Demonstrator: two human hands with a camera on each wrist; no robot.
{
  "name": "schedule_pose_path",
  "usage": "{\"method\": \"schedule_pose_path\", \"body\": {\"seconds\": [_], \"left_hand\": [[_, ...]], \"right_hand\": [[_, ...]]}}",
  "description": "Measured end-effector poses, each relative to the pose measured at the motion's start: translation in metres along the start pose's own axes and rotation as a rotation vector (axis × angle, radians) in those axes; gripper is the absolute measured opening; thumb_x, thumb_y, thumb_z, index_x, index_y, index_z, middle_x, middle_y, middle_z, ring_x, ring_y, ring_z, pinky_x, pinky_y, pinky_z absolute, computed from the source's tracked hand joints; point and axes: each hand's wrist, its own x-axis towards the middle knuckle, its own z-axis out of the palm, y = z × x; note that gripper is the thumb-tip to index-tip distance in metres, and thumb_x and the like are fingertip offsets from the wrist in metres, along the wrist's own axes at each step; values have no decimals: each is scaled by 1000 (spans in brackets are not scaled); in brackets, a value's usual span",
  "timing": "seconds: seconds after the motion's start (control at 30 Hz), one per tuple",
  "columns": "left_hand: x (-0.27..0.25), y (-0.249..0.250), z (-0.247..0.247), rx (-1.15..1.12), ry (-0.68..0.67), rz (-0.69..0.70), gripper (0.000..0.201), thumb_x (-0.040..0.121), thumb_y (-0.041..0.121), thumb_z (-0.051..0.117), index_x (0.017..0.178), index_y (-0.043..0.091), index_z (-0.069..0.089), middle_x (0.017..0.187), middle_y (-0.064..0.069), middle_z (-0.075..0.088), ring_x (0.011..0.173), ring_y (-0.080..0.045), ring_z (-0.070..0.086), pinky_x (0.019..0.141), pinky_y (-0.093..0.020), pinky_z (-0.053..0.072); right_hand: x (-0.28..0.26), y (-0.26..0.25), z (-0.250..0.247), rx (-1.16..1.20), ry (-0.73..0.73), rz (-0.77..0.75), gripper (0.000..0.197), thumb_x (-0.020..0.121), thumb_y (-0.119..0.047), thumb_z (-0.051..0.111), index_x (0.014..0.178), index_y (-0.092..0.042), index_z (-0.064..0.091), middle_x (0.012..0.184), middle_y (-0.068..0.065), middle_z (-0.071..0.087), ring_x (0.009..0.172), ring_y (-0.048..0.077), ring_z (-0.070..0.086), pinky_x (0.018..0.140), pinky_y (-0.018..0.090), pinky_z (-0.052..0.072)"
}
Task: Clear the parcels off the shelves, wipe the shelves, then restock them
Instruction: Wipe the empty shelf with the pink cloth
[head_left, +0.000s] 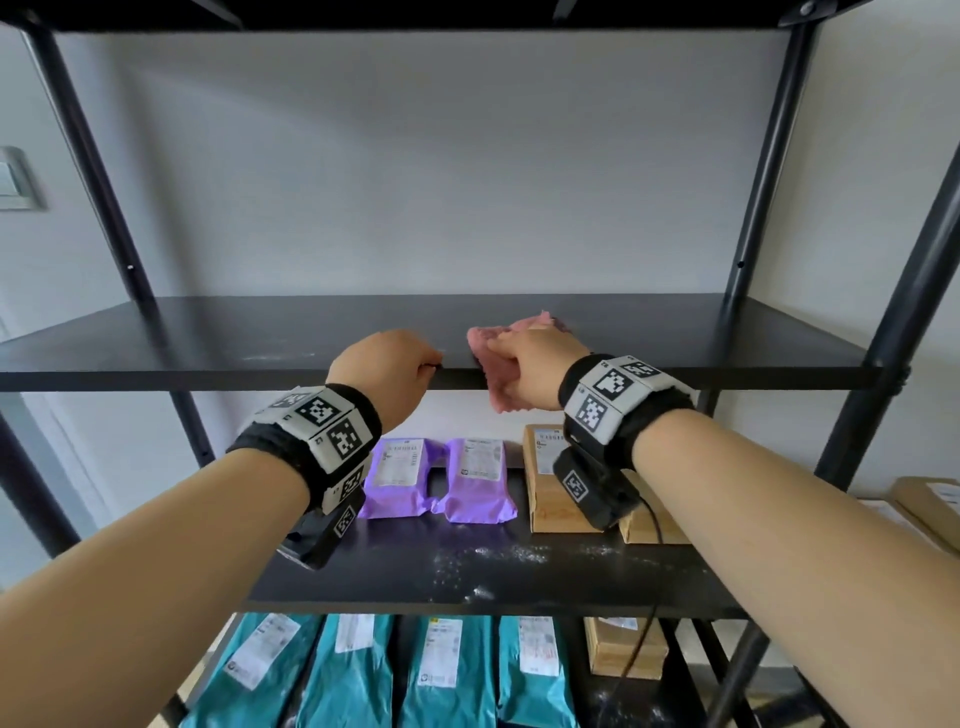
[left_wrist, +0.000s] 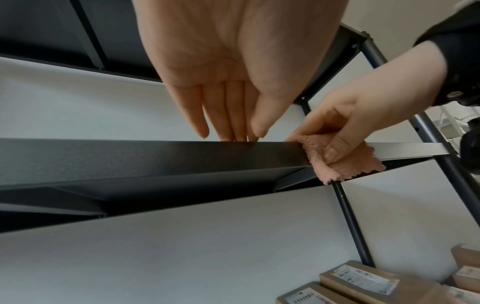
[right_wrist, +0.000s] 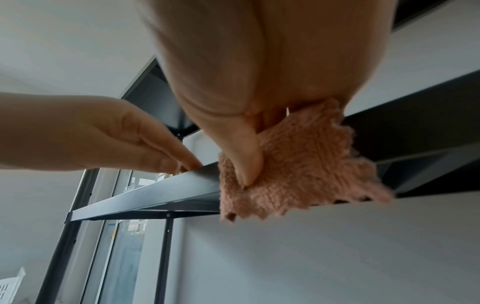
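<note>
Soft, even daylight filled all three views, with no hard shadows. The wide lens bowed the black metal shelf posts (head_left: 763, 171) outward at the edges. My right hand (right_wrist: 259, 72) loomed large and soft-focused, and the fluffy pink cloth (right_wrist: 298, 164) blurred at its fringe.

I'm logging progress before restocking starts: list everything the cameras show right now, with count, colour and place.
Shelving unit: one, black metal, against a pale wall.
Upper shelf: one, black, bare of parcels, faint white dust near its front edge.
Cloth: one, pink, draped over the upper shelf's front edge.
Purple parcels: two, middle shelf, side by side.
Brown boxes: at least two, middle shelf, right of the purple ones, partly hidden by the right wrist.
White dust: scattered on the middle shelf's front.
Teal parcels: four, lowest visible shelf.
Brown box: one, right of the teal ones.
Left hand: fingertips resting on the upper shelf's edge.
Right hand: grips the cloth.
</note>
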Motion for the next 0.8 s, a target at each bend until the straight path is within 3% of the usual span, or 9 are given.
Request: {"method": "schedule_pose_path", "body": {"seconds": [0.23, 0.3, 0.37, 0.47, 0.53, 0.6, 0.63, 0.7, 0.8], "left_hand": [[-7, -20, -4, -44, 55, -117, 28, 95, 26, 46, 116, 25, 64, 121, -2, 57, 112, -24, 54, 89, -34, 46], [-12, -24, -4, -26, 60, -120, 27, 95, 24, 45, 111, 25, 67, 116, -1, 59, 107, -25, 56, 85, -33, 48], [-18, -29, -4, 0, 59, -117, 29, 95, 22, 43, 112, 25, 67, 115, -1, 60, 105, -25, 57, 84, -33, 49], [-25, -41, -5, 50, 53, -131, 31, 96, 22, 40, 113, 25, 66, 113, -1, 60, 102, -25, 58, 76, -29, 46], [-29, -51, -6, 85, 45, -148, 31, 96, 21, 39, 110, 24, 66, 112, -1, 60, 101, -25, 58, 73, -30, 45], [-33, -60, -7, 115, 33, -163, 30, 95, 20, 38, 107, 21, 66, 109, -2, 61, 100, -26, 58, 77, -34, 49], [-35, -64, -7, 129, 30, -167, 30, 95, 19, 38, 106, 20, 65, 107, -2, 61, 99, -26, 59, 78, -36, 50], [-38, -70, -8, 147, 25, -173, 30, 95, 18, 37, 105, 20, 65, 106, -3, 62, 99, -27, 59, 79, -38, 51], [-40, -75, -8, 138, 28, -164, 35, 96, 15, 36, 118, 22, 62, 121, -2, 60, 112, -25, 55, 89, -37, 48]], "right_hand": [[-1, 13, -5, 28, -86, -47, 42, 91, -45, 48, 132, -37, 46, 138, -3, 47, 123, 23, 48, 95, 29, 41], [-3, 12, -12, -19, -74, -46, 31, 94, -43, 40, 117, -30, 56, 116, -8, 61, 104, 15, 58, 85, 16, 42], [2, -2, -13, 30, -66, -67, 26, 96, -32, 37, 86, -18, 57, 76, -11, 59, 62, 2, 56, 67, 16, 48], [20, -29, -10, 79, -106, -89, 35, 100, -28, 32, 86, -10, 59, 65, -4, 54, 41, 0, 48, 37, 8, 36], [33, -51, -6, 46, -119, -132, 33, 99, -26, 31, 87, -13, 59, 78, -1, 57, 62, 7, 54, 50, 5, 39], [46, -73, 7, 13, -104, -151, 24, 92, -26, 39, 76, -23, 58, 86, -4, 55, 89, 18, 57, 85, 21, 41], [53, -80, 15, 6, -92, -163, 21, 86, -27, 43, 70, -25, 56, 86, -6, 57, 96, 20, 58, 92, 28, 38], [55, -87, 23, 49, -64, -203, 16, 82, -32, 44, 70, -28, 55, 94, -4, 63, 105, 24, 58, 98, 34, 37], [41, -79, 19, 101, -47, -345, 24, 85, -32, 42, 97, -20, 59, 109, -7, 67, 107, 18, 60, 98, 41, 42]]}}
